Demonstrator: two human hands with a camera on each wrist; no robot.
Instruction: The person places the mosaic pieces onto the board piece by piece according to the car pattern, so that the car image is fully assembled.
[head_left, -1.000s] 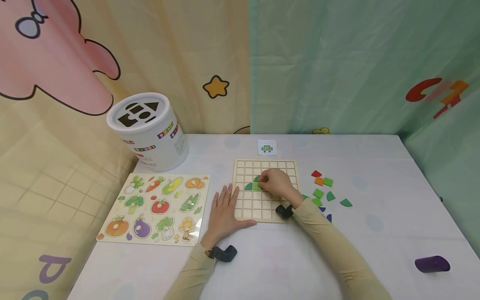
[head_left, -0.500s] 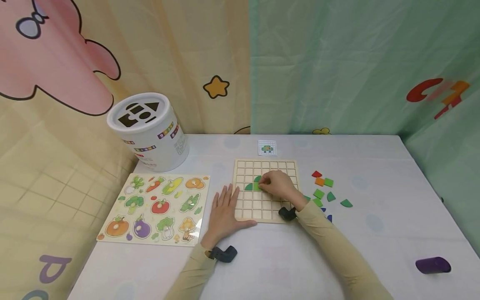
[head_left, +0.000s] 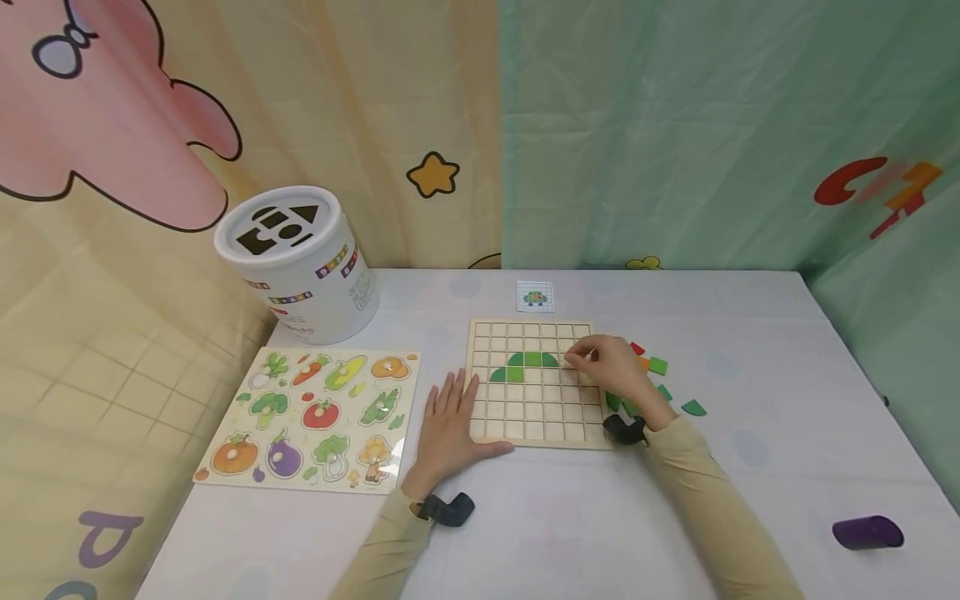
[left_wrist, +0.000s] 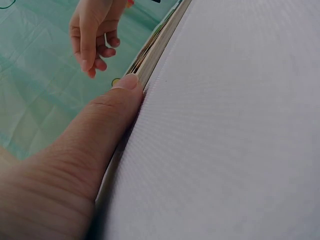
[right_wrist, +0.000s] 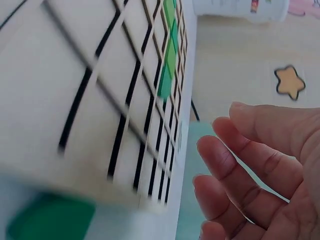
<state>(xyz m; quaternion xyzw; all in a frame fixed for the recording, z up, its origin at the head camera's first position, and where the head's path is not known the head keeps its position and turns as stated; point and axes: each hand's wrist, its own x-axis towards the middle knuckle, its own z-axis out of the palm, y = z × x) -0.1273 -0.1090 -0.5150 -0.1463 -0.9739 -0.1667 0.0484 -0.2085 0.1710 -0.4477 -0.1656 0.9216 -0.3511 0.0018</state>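
A wooden grid board (head_left: 506,417) lies mid-table. Five-cell green shapes form a stepped row on it: dark green quarter circles (head_left: 550,360) and light green squares (head_left: 532,359). My left hand (head_left: 448,425) rests flat at the board's left side, fingers spread, its thumb (left_wrist: 107,117) along the near edge. Over the board's right edge hovers my right hand (head_left: 611,367), fingers loosely bent. In the right wrist view, nothing shows between the right thumb (right_wrist: 270,122) and fingertips. Partly under that hand lie loose pieces, among them a green square (head_left: 657,366) and a quarter circle (head_left: 693,407).
Behind the board lies a small picture card (head_left: 535,297). A vegetable puzzle board (head_left: 296,408) is at the left, with a white tub (head_left: 315,283) with a shape-cutout lid behind it. A purple cylinder (head_left: 867,532) lies at the far right. Curtains stand behind the table.
My right hand has moved right, away from the green pieces on the grid. A light green square and a dark green quarter circle in the upper row now show. My left hand stays put.
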